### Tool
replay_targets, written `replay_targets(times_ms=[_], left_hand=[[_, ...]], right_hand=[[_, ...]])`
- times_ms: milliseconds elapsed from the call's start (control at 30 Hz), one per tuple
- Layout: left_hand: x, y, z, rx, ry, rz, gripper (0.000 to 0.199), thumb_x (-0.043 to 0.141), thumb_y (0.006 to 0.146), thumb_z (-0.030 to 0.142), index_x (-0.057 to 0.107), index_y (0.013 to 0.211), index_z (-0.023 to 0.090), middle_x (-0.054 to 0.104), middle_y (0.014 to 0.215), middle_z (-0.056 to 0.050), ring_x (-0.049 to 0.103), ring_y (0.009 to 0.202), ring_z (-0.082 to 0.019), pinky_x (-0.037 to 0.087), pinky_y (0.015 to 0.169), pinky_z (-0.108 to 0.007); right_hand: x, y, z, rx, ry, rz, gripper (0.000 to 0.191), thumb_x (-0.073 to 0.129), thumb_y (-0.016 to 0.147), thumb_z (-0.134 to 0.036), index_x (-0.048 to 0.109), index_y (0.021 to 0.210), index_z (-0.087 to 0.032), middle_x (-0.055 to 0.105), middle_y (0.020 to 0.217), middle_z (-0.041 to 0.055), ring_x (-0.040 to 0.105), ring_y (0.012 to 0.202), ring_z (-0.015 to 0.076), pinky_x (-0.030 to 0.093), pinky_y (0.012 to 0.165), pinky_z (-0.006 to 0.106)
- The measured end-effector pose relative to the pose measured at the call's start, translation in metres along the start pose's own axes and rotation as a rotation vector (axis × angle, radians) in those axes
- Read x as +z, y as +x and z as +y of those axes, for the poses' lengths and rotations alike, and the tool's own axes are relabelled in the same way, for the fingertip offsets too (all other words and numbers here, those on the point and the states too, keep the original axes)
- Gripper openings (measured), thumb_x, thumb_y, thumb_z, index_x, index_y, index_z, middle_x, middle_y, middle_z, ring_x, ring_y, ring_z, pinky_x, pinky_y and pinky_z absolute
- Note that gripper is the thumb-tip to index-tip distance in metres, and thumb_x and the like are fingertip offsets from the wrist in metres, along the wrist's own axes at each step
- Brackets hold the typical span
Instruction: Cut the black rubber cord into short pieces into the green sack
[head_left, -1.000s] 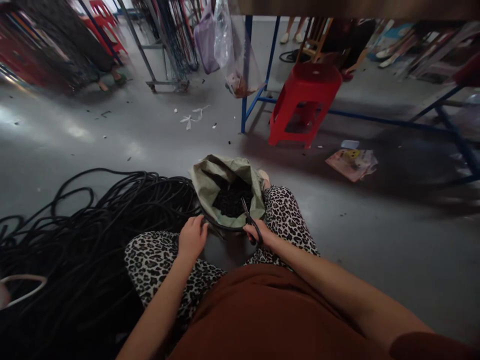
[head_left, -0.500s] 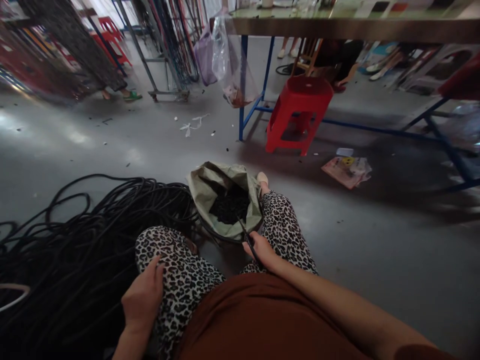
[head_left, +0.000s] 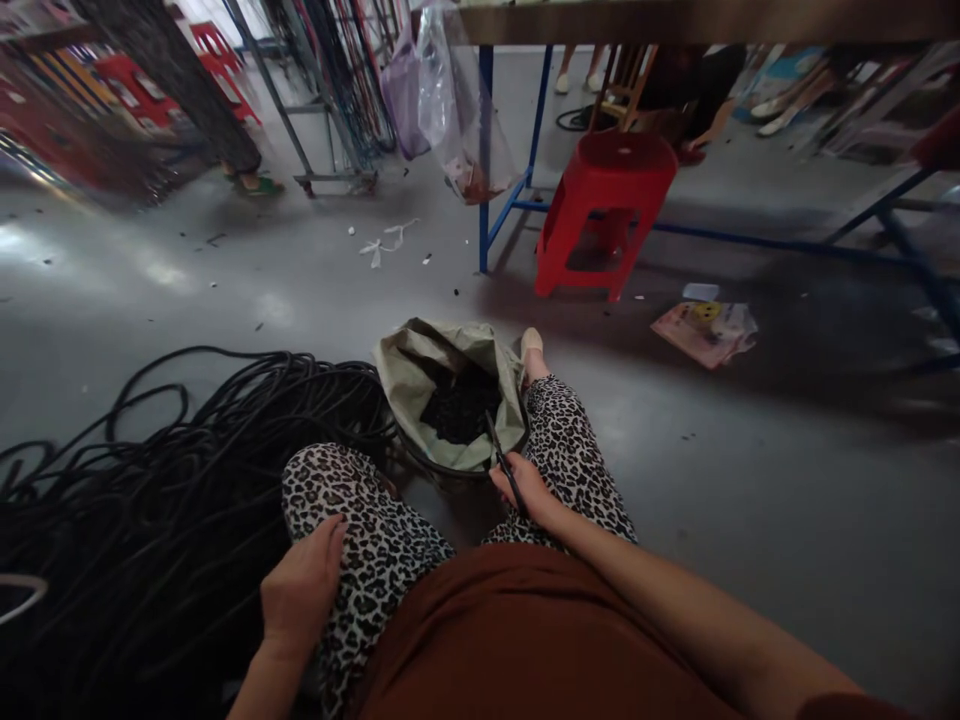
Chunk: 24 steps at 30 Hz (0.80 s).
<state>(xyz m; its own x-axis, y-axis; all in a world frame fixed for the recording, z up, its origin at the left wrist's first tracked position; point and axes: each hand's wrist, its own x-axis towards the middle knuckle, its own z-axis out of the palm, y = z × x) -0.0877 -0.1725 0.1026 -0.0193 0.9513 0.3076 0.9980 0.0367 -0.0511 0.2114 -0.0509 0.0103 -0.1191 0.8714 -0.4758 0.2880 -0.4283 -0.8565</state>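
My right hand (head_left: 531, 488) grips a pair of dark-handled scissors (head_left: 495, 440) by my right thigh, blades pointing up over the near rim of a pale green sack (head_left: 401, 375). Inside the sack lies a heap of small black pieces (head_left: 457, 408), too dark to make out singly. My left hand (head_left: 300, 585) rests against my left thigh, its fingers drawn together and nothing visible in them; the lower fingers are partly hidden. Beside that leg, a big tangle of black cord (head_left: 225, 430) spreads over the floor.
A red stool (head_left: 611, 210) stands by a blue-legged table (head_left: 675, 22), with clear plastic bags (head_left: 450, 110) hanging off its corner. A printed plastic bag (head_left: 709, 335) lies on the floor. Behind are a wheeled rack (head_left: 330, 170) hung with cords and people's legs.
The scissors have tilted, their tips shifting slightly right. My left hand has moved a little right along the thigh. The view has tipped slightly downward.
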Motion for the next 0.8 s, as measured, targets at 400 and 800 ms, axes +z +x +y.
replay_targets(times_ms=[400,800], left_hand=[[-0.083,-0.001,0.035,-0.12,-0.659,-0.883,0.042,0.03,0.086,0.047,0.058,0.066,0.024,0.064,0.064,0.001,0.061,0.063,-0.014,0.048,0.06,-0.021],[-0.009,0.074,0.144,0.358,-0.633,-0.769,0.026,0.037,0.088,0.033,0.06,0.094,0.023,0.064,0.092,-0.004,0.058,0.089,-0.016,0.044,0.08,-0.026]], right_hand=[[0.002,0.011,0.011,-0.022,-0.081,-0.034,0.013,0.053,0.075,-0.027,0.05,0.075,-0.015,0.051,0.053,-0.0045,0.05,0.038,0.0069,0.036,0.036,0.014],[-0.02,0.023,-0.034,0.116,0.053,-0.049,0.013,0.052,0.074,-0.017,0.046,0.063,-0.016,0.051,0.047,-0.0026,0.049,0.036,0.0082,0.035,0.035,0.016]])
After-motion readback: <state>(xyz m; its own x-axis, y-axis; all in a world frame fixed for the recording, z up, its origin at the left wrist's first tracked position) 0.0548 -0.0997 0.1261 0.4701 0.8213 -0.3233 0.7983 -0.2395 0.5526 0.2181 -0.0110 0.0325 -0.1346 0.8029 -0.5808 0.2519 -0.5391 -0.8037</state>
